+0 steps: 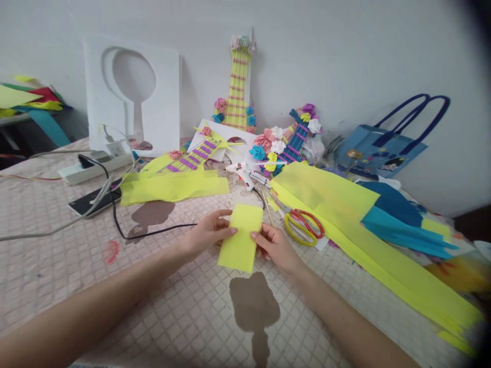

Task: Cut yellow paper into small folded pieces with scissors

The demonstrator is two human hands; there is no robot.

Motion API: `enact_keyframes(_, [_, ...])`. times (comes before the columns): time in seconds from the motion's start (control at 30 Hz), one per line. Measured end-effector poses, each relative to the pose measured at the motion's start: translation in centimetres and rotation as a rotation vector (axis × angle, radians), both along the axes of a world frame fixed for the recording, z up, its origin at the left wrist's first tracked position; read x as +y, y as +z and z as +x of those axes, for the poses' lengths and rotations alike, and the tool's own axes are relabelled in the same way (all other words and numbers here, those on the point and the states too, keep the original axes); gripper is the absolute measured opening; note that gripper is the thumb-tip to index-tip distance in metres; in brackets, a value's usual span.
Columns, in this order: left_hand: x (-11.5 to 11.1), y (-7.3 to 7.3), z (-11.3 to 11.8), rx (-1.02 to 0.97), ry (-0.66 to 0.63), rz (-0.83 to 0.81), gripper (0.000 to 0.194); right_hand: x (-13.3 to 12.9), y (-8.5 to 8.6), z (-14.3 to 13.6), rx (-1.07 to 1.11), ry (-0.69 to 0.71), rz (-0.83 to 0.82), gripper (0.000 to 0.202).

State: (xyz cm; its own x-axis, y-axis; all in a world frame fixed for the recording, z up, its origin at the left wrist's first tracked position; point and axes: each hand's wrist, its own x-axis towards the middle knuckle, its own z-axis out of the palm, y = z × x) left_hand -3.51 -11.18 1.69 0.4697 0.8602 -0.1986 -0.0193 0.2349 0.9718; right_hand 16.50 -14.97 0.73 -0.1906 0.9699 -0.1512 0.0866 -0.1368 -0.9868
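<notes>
Scissors [294,211] lie near, and a glue gun [242,174] beyond, the yellow sheet [242,243] pinched by left fingers [225,233] and right fingers [261,239].

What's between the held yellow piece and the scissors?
In the head view, a thin stick and some black cord lie between the yellow piece and the scissors, with the right hand at the near end.

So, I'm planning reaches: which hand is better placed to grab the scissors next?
Probably the right hand: it's nearer the scissors; the left hand is across the yellow sheet both hold.
</notes>
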Motion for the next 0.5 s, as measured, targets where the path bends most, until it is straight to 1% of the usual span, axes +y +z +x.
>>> enact_keyframes(0.07, [0.1,-0.1,0.0,0.016,-0.017,-0.013,0.058,0.0,0.0,-0.1,-0.014,0.017,0.002,0.031])
enact_keyframes(0.23, [0.7,-0.2,-0.2,0.053,-0.011,0.030,0.037,0.1,-0.1,0.1,-0.021,0.031,0.016,0.031])
enact_keyframes(0.37, [1.3,0.0,-0.7,0.091,0.066,0.098,0.032,0.4,-0.5,0.7,-0.076,-0.012,0.036,0.031])
enact_keyframes(0.5, [2.2,0.6,-1.7,0.079,0.140,0.129,0.030,1.3,-0.6,1.7,-0.107,-0.031,0.048,0.031])
